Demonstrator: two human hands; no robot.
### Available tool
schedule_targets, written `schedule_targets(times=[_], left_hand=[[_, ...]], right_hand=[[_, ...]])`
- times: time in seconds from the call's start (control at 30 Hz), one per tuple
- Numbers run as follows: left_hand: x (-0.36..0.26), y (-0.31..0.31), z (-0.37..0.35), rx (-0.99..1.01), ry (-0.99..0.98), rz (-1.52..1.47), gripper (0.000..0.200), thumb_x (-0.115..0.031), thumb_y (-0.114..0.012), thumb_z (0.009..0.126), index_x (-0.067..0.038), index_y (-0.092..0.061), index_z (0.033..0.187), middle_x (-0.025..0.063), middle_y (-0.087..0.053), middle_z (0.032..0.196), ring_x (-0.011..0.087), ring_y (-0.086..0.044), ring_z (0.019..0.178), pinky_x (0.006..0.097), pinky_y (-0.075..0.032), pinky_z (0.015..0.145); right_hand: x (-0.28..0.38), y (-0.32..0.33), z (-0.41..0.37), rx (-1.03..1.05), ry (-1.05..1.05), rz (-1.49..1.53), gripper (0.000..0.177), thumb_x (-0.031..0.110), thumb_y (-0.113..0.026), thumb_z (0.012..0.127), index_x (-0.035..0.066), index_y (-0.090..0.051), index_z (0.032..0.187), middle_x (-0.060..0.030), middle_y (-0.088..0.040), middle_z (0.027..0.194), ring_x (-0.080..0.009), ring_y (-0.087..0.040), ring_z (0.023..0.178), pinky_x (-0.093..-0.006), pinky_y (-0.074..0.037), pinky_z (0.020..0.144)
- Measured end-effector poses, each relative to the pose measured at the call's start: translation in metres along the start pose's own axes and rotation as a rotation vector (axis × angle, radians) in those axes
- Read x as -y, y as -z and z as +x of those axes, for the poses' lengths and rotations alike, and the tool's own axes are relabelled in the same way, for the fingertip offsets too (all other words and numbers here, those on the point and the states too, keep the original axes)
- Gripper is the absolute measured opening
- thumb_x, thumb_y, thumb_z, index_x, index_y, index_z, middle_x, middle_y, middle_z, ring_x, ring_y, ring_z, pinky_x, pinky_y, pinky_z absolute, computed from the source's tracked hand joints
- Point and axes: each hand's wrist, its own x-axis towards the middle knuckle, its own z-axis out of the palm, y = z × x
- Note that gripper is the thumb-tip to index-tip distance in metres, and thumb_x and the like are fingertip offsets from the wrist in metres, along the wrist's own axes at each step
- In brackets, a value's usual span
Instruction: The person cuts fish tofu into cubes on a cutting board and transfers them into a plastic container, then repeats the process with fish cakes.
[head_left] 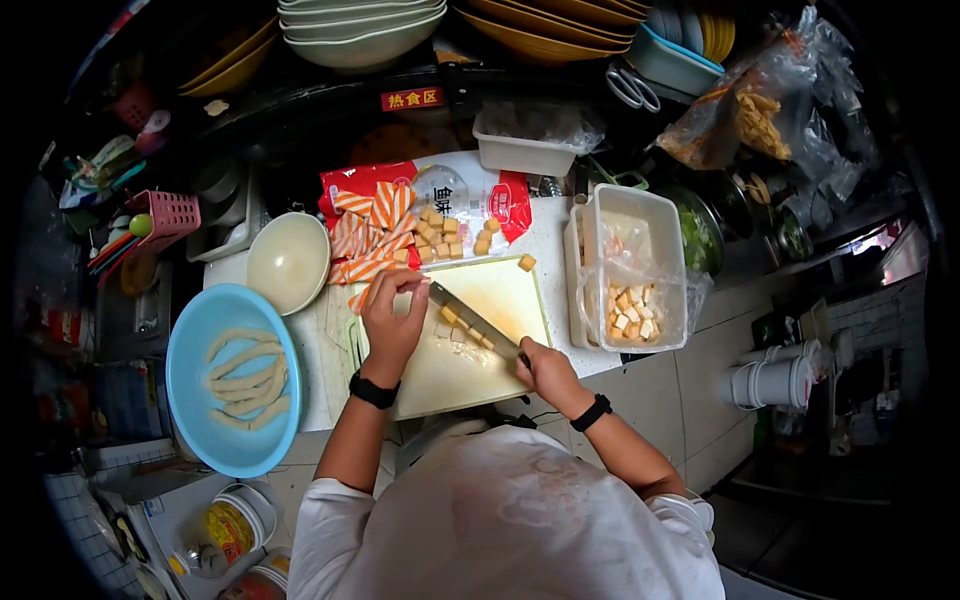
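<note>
My right hand point(552, 378) is wrapped round the handle of a kitchen knife point(478, 318), whose blade slants across the pale cutting board point(440, 385). At the blade's far end, my left hand point(392, 315) is closed, thumb and fingertips at the tip; the exact contact is hard to make out. Cut pieces of yellowish tofu-like food point(455, 333) lie along the blade. One loose cube point(526, 262) rests at the board's far right corner. Behind the board, more cubes point(437, 235) and orange-and-white striped pieces point(375, 225) lie on a red-and-white plastic package point(465, 180).
A blue basin point(180, 375) with long pale strips stands left, beside a cream bowl point(288, 262). To the right, a clear plastic container point(672, 250) holds cut cubes. A white tub point(525, 155) stands behind the package. Stacked bowls point(362, 40) and scissors point(633, 87) are at the back.
</note>
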Motion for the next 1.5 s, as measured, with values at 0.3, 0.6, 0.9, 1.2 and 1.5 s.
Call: schedule_targets(times=[0.3,0.6,0.9,1.2,1.5], left_hand=[[0.049,-0.003,-0.076,0.126,0.17,0.112,0.008,-0.003,-0.07,0.082,-0.003,-0.064,0.087,0.009,-0.063,0.086,0.0241,-0.064,0.081,0.0339,-0.051,0.073],[0.042,-0.014,-0.073,0.197,0.104,0.127,0.009,-0.001,-0.07,0.08,-0.001,-0.063,0.086,0.011,-0.061,0.089,0.0258,-0.063,0.085,0.0338,-0.05,0.078],[0.016,-0.031,-0.042,0.198,-0.101,0.103,0.019,0.001,-0.073,0.074,-0.004,-0.066,0.091,0.0107,-0.063,0.095,0.0285,-0.061,0.092,0.0375,-0.049,0.083],[-0.029,-0.056,-0.011,0.271,-0.276,0.103,0.02,0.0,-0.075,0.073,-0.005,-0.067,0.091,0.0106,-0.062,0.096,0.0292,-0.06,0.091,0.0389,-0.05,0.081],[-0.111,-0.132,-0.001,0.395,-0.558,-0.105,0.022,-0.002,-0.073,0.073,-0.006,-0.067,0.094,0.0107,-0.061,0.099,0.0315,-0.06,0.096,0.0415,-0.049,0.084]], right_hand=[[-0.007,0.011,0.003,-0.006,-0.055,0.034,0.018,0.012,-0.063,0.085,0.002,-0.048,0.087,-0.0229,-0.058,0.068,-0.0427,-0.06,0.066,-0.0465,-0.046,0.058],[-0.009,0.029,0.008,-0.013,-0.044,0.114,0.018,0.014,-0.062,0.086,0.002,-0.05,0.091,-0.0238,-0.06,0.067,-0.0439,-0.06,0.066,-0.0503,-0.047,0.059],[-0.002,0.058,-0.005,-0.035,-0.043,0.063,0.021,0.016,-0.062,0.086,0.001,-0.052,0.098,-0.023,-0.061,0.069,-0.0433,-0.061,0.068,-0.0514,-0.047,0.061],[-0.006,0.081,-0.012,-0.057,-0.023,0.016,0.02,0.017,-0.063,0.084,0.002,-0.051,0.093,-0.0218,-0.06,0.067,-0.0422,-0.061,0.067,-0.0502,-0.047,0.061],[-0.034,0.197,-0.072,-0.149,-0.086,-0.15,0.02,0.018,-0.066,0.082,0.006,-0.052,0.09,-0.0187,-0.059,0.068,-0.0397,-0.06,0.066,-0.0479,-0.046,0.058]])
